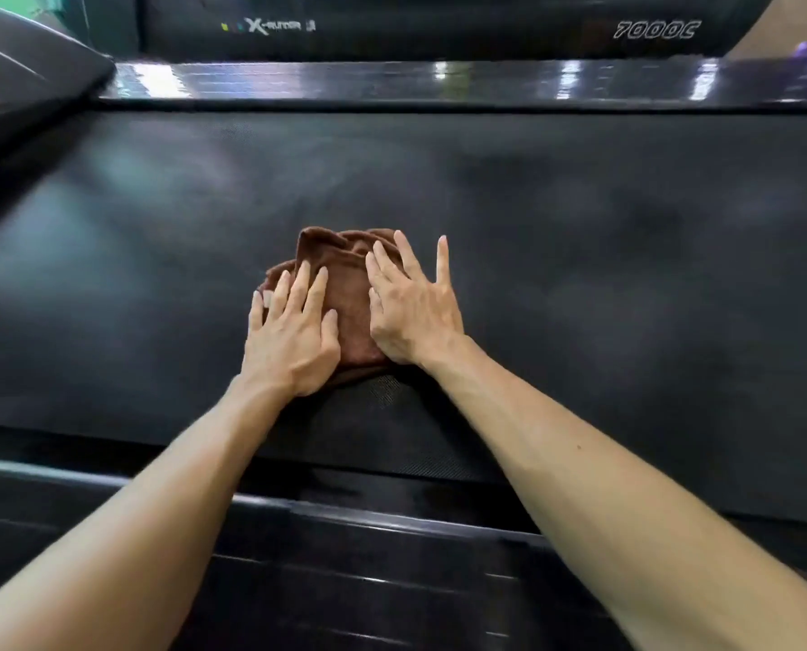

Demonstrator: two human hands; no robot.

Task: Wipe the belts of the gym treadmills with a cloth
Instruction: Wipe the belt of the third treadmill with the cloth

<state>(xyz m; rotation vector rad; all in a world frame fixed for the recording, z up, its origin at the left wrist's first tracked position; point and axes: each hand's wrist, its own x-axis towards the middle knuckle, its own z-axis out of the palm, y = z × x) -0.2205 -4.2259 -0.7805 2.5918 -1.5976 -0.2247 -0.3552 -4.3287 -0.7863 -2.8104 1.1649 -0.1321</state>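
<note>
The treadmill belt [580,284], dark and textured, runs left to right across the view, its long axis crosswise to the person's reach. It is bounded by a glossy far side rail [439,79] and a near side rail [345,523] that both forearms cross.

The brown cloth [345,284] lies bunched on the belt at about mid-width, directly ahead of the person and under both hands. Unwiped-looking belt extends well to either side, more of it showing to the right; a sideways stroke along the belt appears to be what the next move calls for.

The left hand [293,331] rests flat on the cloth's near-left part, fingers straight and spread, gripping nothing. The right hand [411,307] presses the cloth's right part likewise, fingers extended, the outer ones lying over the belt beside the cloth. Neither hand is appreciably nearer.

The cloth's near edge is hidden beneath the palms. The belt's ends are cut off at both frame edges. Pale patches on the belt may be reflections or residue; cannot tell.
</note>
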